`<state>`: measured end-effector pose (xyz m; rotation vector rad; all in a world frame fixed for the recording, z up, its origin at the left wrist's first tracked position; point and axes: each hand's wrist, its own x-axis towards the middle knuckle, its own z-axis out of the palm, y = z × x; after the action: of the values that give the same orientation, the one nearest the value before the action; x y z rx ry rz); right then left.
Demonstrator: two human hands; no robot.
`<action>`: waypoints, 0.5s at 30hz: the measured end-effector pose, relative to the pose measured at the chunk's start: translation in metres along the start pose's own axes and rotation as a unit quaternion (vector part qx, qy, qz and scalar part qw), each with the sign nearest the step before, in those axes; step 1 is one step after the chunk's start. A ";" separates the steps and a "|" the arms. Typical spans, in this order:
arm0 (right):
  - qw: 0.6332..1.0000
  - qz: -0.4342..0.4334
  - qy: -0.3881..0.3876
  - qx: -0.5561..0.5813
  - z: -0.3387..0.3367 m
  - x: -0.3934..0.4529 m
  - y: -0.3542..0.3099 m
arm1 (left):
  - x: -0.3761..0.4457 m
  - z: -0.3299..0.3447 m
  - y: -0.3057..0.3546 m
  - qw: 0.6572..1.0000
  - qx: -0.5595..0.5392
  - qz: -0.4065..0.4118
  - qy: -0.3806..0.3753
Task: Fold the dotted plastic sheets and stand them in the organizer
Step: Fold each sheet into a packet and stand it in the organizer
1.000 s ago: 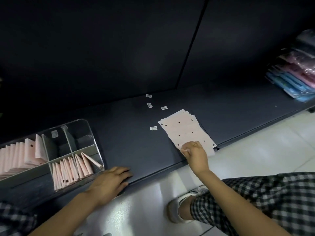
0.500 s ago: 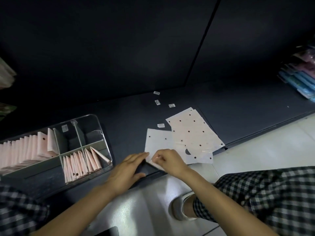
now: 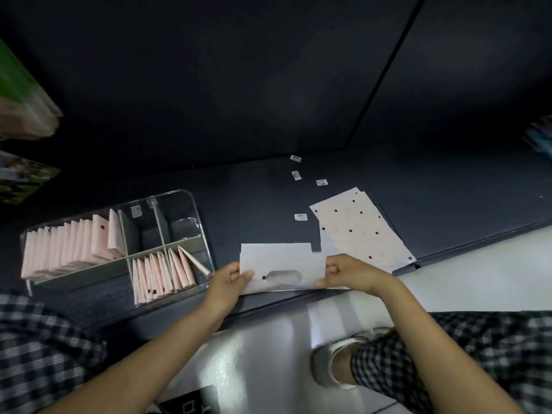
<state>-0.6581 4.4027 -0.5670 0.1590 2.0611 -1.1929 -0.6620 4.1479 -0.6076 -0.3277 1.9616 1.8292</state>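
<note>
While the stack of dotted sheets [image 3: 363,225] stays on the dark shelf [image 3: 254,204], one sheet [image 3: 282,267] is now folded over at the shelf's front edge. The left hand [image 3: 228,282] and right hand [image 3: 348,271], close together before, now pinch its two ends, right of the organizer [image 3: 197,216].

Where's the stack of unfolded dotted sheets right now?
Head view, right of centre: the stack of dotted sheets lies flat on the dark shelf, just beyond the right hand.

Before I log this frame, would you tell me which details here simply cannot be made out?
Head view only:
- Print on the small white labels: too small.
- Organizer, left end: folded sheets hide its wall and floor.
- Sheet held by left hand and right hand: fingers cover its ends.
- Stack of dotted sheets: count unclear, edges overlap.
- Blue items: blurred, cut off by the right edge.
</note>
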 end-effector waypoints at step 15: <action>0.955 0.095 0.276 -0.045 0.032 0.059 0.028 | -0.004 0.001 -0.035 0.779 0.549 0.279 -0.119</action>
<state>-0.6711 4.3785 -0.6341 0.6999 2.5009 -1.0075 -0.6422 4.1448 -0.6372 0.8793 2.6703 0.5798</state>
